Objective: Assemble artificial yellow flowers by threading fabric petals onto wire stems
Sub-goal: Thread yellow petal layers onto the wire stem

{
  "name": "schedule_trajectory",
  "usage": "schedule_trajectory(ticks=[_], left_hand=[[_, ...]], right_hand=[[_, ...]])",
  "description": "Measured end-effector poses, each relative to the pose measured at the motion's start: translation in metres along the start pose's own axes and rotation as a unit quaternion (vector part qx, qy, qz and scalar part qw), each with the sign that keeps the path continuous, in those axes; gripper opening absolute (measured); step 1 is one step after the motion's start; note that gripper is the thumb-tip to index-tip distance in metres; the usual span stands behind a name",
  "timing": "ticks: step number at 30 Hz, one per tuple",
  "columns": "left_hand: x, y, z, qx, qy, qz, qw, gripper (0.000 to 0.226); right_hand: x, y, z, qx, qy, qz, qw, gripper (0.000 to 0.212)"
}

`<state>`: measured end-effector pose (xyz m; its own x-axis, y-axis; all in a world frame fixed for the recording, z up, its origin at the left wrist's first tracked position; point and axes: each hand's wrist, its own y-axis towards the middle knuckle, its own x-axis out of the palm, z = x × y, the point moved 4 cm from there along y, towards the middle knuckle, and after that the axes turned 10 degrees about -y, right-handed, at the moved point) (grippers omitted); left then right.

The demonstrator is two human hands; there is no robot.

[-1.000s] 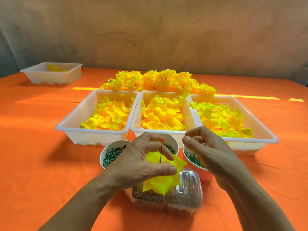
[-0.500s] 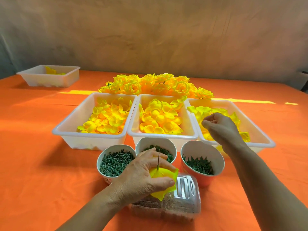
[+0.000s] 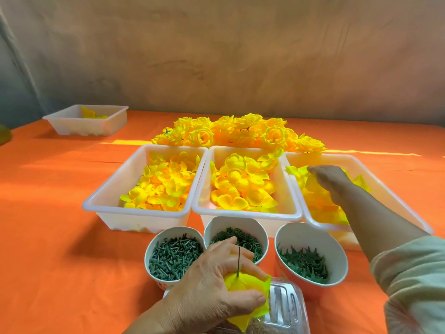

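The left hand grips a flower near the front, over a clear box. The flower is bright yellow with cupped petals. A thin dark wire sticks straight up from its middle. The right hand reaches into the right tray and touches the loose petals there. I cannot tell if it pinches one. All of it sits on an orange cloth. The wall behind is brown and plain.
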<state>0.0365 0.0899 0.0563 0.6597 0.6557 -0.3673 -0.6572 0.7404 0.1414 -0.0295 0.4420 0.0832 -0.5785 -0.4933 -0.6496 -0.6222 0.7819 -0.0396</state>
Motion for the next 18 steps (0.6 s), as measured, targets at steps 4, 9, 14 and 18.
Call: schedule_trajectory(ticks=[4,9,14,18], left_hand=[[-0.002,0.000,-0.001,-0.021,-0.007,-0.007,1.000,0.030],[-0.001,0.000,-0.004,-0.023,0.005,-0.003,1.000,0.033],[0.000,-0.002,-0.004,-0.029,0.000,-0.001,1.000,0.037],[0.000,0.000,-0.002,-0.025,0.005,-0.007,1.000,0.038]], right_hand=[[-0.017,-0.004,-0.011,-0.053,0.045,0.115,0.991,0.028],[-0.048,-0.016,-0.022,-0.101,0.171,0.179,0.964,0.022],[-0.066,-0.028,-0.012,-0.091,0.140,0.206,0.964,0.021],[-0.065,-0.040,-0.001,-0.033,0.199,0.205,0.958,0.015]])
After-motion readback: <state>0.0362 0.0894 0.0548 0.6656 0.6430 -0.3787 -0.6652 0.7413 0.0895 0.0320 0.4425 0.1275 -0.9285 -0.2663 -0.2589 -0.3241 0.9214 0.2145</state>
